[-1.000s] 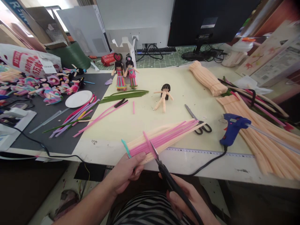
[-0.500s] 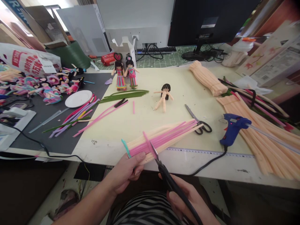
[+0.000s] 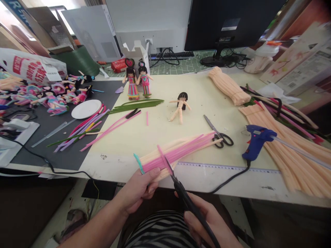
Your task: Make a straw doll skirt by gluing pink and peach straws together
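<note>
My left hand (image 3: 143, 184) is closed on a bundle of pink and cream pipe cleaners (image 3: 186, 147), which slants up to the right over the table's front edge. A turquoise pipe cleaner (image 3: 139, 163) crosses the bundle's left end. Across its middle lies a short pink piece (image 3: 164, 159). My right hand (image 3: 203, 215) grips black-handled scissors (image 3: 184, 196), their blades at the lower end of that short piece. Beyond the bundle lies a cream pipe-cleaner doll (image 3: 181, 106) with black hair.
A blue glue gun (image 3: 256, 141) and a second pair of scissors (image 3: 218, 132) lie to the right, near cream pipe-cleaner bundles (image 3: 230, 86). Two dressed dolls (image 3: 138, 81) stand at the back. Loose pipe cleaners (image 3: 82, 132) and a white plate (image 3: 86, 109) are on the left.
Almost nothing differs. The bundle's far end has shifted very slightly to the left; both hands keep their grip.
</note>
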`<state>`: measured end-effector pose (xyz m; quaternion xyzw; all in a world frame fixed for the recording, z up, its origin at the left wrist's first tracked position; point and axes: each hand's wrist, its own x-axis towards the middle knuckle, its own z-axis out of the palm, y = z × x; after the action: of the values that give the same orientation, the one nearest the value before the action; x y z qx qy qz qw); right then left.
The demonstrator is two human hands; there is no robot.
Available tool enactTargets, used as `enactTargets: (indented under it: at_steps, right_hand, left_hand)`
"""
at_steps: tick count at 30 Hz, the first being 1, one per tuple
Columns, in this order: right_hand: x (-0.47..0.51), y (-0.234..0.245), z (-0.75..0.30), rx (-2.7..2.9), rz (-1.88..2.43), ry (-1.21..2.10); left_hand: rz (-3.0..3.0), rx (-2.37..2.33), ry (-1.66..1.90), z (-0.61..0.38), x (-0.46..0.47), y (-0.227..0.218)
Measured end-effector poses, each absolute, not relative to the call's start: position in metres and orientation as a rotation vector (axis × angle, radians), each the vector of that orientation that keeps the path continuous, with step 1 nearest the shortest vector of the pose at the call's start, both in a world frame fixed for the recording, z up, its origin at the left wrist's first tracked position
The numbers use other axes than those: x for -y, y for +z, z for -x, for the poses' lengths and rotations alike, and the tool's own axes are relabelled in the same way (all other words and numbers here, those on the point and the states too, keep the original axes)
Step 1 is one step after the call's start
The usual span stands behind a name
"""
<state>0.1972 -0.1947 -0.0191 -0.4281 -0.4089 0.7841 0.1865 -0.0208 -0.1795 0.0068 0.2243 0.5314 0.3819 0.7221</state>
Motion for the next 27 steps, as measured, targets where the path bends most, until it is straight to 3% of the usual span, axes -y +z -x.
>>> enactTargets:
  at_steps: [27]
  right_hand:
    - [0.189, -0.006, -0.19, 1.174, 1.22, 2.232]
  left_hand:
    - [-0.515, -1.18, 0.798, 0.016, 0.182, 0.009]
